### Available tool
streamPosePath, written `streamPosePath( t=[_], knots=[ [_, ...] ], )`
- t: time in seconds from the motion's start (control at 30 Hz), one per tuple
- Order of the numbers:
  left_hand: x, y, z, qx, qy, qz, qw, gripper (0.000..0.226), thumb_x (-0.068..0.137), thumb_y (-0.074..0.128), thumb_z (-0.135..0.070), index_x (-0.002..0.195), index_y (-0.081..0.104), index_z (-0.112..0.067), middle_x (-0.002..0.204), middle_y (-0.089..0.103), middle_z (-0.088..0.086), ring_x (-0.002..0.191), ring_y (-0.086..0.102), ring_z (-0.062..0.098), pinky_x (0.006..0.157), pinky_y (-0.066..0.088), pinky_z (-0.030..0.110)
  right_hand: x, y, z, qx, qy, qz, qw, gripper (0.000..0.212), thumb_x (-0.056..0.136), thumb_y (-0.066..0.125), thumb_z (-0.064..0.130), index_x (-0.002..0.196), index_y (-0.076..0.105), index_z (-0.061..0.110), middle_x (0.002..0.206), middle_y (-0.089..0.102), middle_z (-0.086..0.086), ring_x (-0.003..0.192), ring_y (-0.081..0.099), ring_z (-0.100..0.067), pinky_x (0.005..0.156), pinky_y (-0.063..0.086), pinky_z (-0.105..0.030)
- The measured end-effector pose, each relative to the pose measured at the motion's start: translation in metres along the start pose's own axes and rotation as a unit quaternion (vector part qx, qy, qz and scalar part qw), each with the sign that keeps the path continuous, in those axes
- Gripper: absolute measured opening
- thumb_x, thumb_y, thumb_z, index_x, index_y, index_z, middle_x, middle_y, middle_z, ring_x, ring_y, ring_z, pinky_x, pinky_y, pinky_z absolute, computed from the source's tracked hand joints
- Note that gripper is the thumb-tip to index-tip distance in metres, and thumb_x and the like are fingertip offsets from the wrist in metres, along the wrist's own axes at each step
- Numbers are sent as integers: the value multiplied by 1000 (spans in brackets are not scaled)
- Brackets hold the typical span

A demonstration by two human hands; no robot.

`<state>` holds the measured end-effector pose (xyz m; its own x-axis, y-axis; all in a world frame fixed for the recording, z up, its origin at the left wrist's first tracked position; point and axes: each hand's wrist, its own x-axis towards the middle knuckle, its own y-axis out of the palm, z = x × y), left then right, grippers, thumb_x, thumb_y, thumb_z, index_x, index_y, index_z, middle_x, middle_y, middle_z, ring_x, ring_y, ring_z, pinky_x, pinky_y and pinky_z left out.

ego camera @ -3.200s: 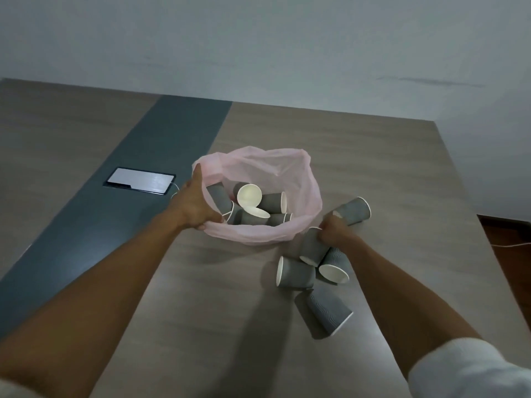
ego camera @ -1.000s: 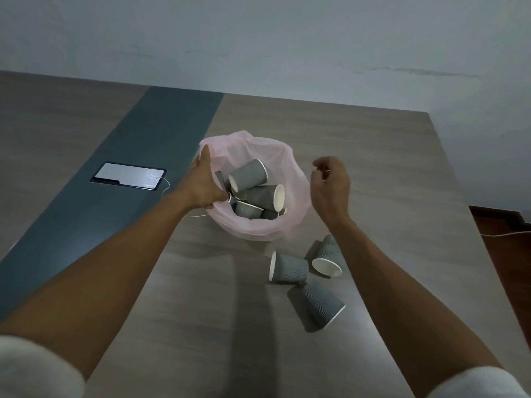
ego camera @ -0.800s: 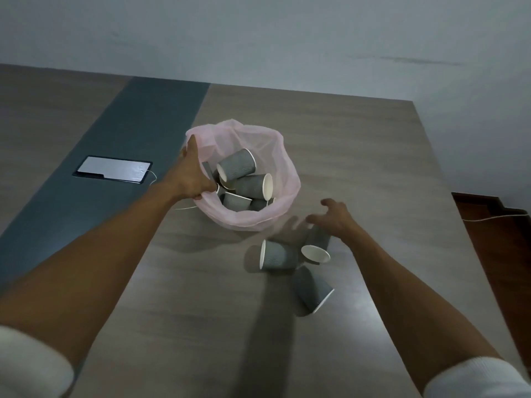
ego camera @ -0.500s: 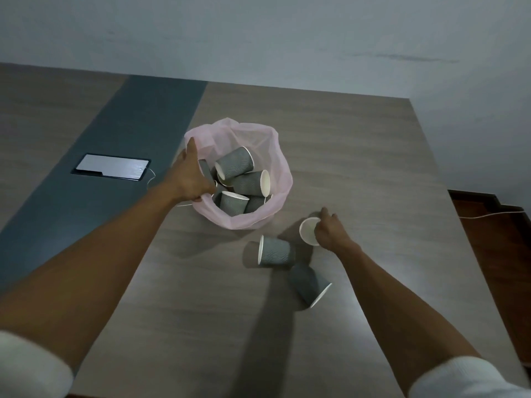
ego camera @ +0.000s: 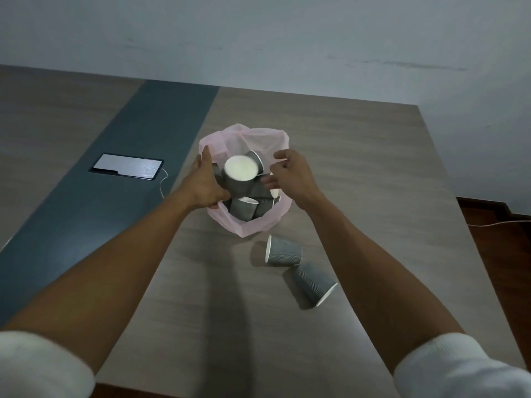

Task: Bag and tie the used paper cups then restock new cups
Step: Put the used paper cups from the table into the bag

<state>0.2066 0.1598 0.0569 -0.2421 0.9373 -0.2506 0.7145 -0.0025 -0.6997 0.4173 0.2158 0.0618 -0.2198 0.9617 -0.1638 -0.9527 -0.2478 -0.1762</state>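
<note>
1. A pink plastic bag (ego camera: 244, 225) sits open just above the centre of the frame on a wood-grain table (ego camera: 359, 156), its mouth facing up.
2. The left hand (ego camera: 205, 186) grips the bag's left rim, fingers clamped on the plastic with the thumb pointing up along the edge.
3. The right hand (ego camera: 290, 175) hangs over the bag's right side with fingers loosely curled and apart, holding nothing.
4. A grey paper cup (ego camera: 240, 175) with a white inside shows blurred over the bag's mouth between the two hands, its open end towards the camera (whether it touches the cups below cannot be told).
5. More grey cups (ego camera: 244, 208) lie heaped inside the bag.
6. Two ribbed grey cups lie on their sides on the table just below and right of the bag: one (ego camera: 283, 250) with its rim to the left, another (ego camera: 314, 283) beside it with its rim to the lower right; they look close to touching.
7. A phone (ego camera: 126, 166) with a white cable lies at centre left on the table's dark strip (ego camera: 86, 214).
8. White sleeves show at both lower corners.
</note>
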Motion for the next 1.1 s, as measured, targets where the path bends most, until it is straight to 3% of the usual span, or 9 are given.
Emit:
streamPosePath(
  t=[0.1,0.17,0.3,0.47,0.7,0.8,0.87,0.97,1.1],
  knots=[
    [-7,4,4,-22,-3,-2,1000,135,66,87,-11,161,-7,-31,157,23,-1,119,52,37,52,62,40,-12,-9,-9,-37,-2,12,999,16,85,53,5,91,64,-4,74,69,-14,61,70,-29,51,57,-40],
    [-13,7,9,-16,-4,-9,1000,134,66,88,-11,161,-5,-30,157,23,1,122,50,37,52,62,43,-24,-18,-17,-101,27,168,980,18,78,55,9,76,70,0,76,71,-17,57,68,-27,46,49,-32],
    [-20,14,17,-12,-1,-28,1000,130,67,87,-7,160,-1,-30,159,22,5,124,49,41,46,60,37,-46,-12,-51,-354,113,395,840,42,82,54,5,118,72,14,87,74,-11,64,71,-27,50,56,-28],
    [-32,19,25,-9,-8,-25,1000,133,68,84,-5,160,-8,-35,163,15,-1,123,51,44,53,63,46,-66,12,-114,-628,-61,318,708,52,95,60,23,146,49,31,143,55,-5,127,58,-30,99,48,-39],
    [-40,17,36,-22,-19,-27,999,136,67,83,-4,160,-11,-36,166,8,-9,121,52,40,52,63,45,-70,8,-94,-741,-167,259,596,29,96,60,20,124,60,12,122,67,-9,110,68,-31,85,51,-37],
    [-40,18,39,-21,-17,-30,999,137,66,83,-6,159,-12,-37,165,8,-10,122,51,40,51,63,45,-57,-8,-30,-713,-118,292,627,30,91,64,22,117,65,7,114,68,-13,98,68,-33,80,52,-36],
    [-41,19,40,-18,-19,-28,999,138,66,84,-7,159,-14,-36,166,6,-11,124,50,41,52,63,45,-47,-25,22,-640,-91,295,704,21,84,68,28,99,74,14,99,71,-7,87,65,-27,74,54,-32],
    [-41,19,36,-22,-15,-25,999,137,67,85,-9,159,-13,-36,165,10,-7,122,50,41,53,62,48,-37,-42,72,-468,-150,169,854,11,81,61,32,75,66,23,78,64,8,74,59,-17,59,42,-27],
    [-41,17,27,-4,-12,-25,1000,136,69,85,-9,160,-13,-31,165,15,-1,127,49,41,59,63,49,-26,-9,48,-352,-197,19,915,10,84,57,22,84,64,16,80,67,-2,73,59,-24,61,45,-31]
  ],
)
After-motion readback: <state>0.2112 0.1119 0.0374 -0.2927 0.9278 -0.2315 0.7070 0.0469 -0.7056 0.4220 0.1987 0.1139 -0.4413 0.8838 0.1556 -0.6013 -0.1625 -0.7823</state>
